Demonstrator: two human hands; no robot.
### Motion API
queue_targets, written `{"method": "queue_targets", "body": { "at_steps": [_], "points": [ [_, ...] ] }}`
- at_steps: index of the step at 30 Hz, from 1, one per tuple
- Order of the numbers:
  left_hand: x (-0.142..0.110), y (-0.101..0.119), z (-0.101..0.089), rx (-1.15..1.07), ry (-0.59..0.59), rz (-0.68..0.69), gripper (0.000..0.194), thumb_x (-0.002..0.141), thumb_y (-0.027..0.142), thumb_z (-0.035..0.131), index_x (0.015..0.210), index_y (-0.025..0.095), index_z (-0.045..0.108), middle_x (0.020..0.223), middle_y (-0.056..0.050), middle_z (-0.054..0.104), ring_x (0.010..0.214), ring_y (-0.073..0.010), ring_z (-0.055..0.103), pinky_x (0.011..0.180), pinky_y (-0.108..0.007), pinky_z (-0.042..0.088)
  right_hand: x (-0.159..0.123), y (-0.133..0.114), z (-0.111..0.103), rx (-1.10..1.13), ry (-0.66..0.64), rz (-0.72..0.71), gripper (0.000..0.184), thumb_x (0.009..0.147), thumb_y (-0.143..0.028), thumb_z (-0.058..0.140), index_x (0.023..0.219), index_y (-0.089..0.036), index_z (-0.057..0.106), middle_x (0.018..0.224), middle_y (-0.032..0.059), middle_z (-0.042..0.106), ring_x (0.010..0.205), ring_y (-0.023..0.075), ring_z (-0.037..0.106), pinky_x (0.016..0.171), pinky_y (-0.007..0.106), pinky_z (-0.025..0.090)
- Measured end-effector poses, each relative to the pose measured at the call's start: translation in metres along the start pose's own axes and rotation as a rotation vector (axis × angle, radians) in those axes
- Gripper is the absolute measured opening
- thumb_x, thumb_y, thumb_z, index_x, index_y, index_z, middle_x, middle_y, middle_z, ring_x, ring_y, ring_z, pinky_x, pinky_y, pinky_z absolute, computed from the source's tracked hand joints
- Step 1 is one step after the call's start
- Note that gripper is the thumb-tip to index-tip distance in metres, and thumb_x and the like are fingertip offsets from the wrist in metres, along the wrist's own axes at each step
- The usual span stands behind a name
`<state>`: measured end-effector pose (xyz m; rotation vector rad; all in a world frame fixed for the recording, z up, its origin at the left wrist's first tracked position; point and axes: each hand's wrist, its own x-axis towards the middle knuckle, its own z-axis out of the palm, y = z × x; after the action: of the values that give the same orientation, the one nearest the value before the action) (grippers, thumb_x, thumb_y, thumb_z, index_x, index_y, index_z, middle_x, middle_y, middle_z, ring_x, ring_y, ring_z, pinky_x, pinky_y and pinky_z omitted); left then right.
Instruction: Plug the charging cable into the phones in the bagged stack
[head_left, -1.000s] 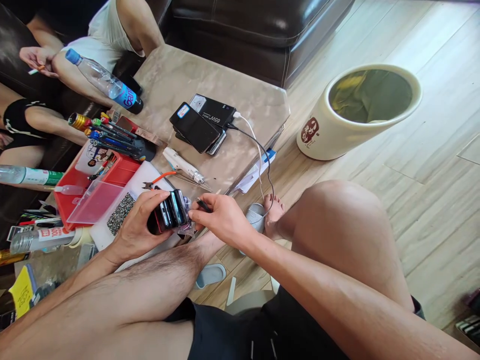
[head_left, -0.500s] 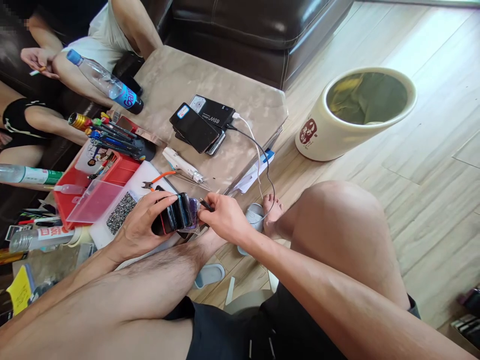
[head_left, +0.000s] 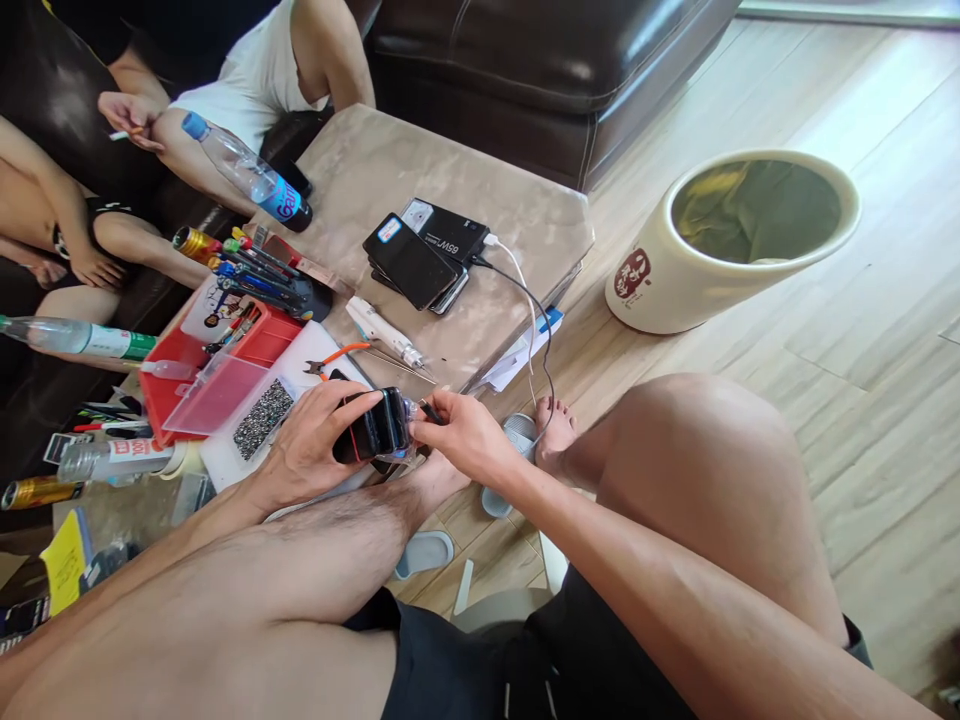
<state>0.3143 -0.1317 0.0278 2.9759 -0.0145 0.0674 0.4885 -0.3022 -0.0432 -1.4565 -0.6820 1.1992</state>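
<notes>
My left hand (head_left: 306, 440) is closed around a bundle of dark phones (head_left: 369, 428), its thumb and fingers on either side of it. Crinkled clear plastic with a purple tint (head_left: 409, 420) shows at the bundle's right end. There my right hand (head_left: 469, 432) pinches a small black piece (head_left: 430, 411), whose kind I cannot make out. Just beyond the bundle lie orange-handled cutters (head_left: 341, 352) and a white pen-shaped electric screwdriver (head_left: 384, 332). A white tray (head_left: 225, 462) with many small screws (head_left: 262, 418) is beside my left hand.
Stacked phones (head_left: 414, 262) lie on a black 65W power bank (head_left: 457, 235) with cables. A red bin (head_left: 262, 345), a pen holder (head_left: 315, 298) and a drink bottle (head_left: 244, 170) stand on the table (head_left: 517, 210). A cream waste bin (head_left: 675, 280) is at right. Two people sit opposite.
The whole scene has shifted right and slightly down in view as my head turned. Both hands keep their hold, with the right still at the bundle's plastic-covered end.
</notes>
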Motion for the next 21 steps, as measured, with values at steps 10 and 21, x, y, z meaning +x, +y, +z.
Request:
{"method": "queue_targets", "body": {
  "at_steps": [10, 21],
  "points": [
    [-0.002, -0.001, 0.002, 0.033, -0.009, 0.019, 0.079, 0.088, 0.021, 0.071, 0.158, 0.028, 0.034, 0.135, -0.016, 0.060, 0.124, -0.0336, 0.060, 0.104, -0.054, 0.050, 0.001, -0.006, 0.007, -0.168, 0.119, -0.038, 0.020, 0.071, -0.018, 0.062, 0.065, -0.023, 0.043, 0.058, -0.0085, 0.037, 0.060, 0.0118, 0.036, 0.057, 0.027, 0.024],
    [-0.006, -0.005, 0.007, 0.027, -0.020, -0.005, 0.080, 0.087, 0.023, 0.071, 0.158, 0.033, 0.036, 0.138, -0.014, 0.061, 0.127, -0.0350, 0.060, 0.110, -0.058, 0.048, 0.005, -0.002, 0.011, -0.260, 0.132, -0.019, 0.019, 0.073, -0.017, 0.061, 0.072, -0.024, 0.043, 0.063, -0.0063, 0.046, 0.062, 0.0141, 0.041, 0.059, 0.027, 0.028]
  ]
}}
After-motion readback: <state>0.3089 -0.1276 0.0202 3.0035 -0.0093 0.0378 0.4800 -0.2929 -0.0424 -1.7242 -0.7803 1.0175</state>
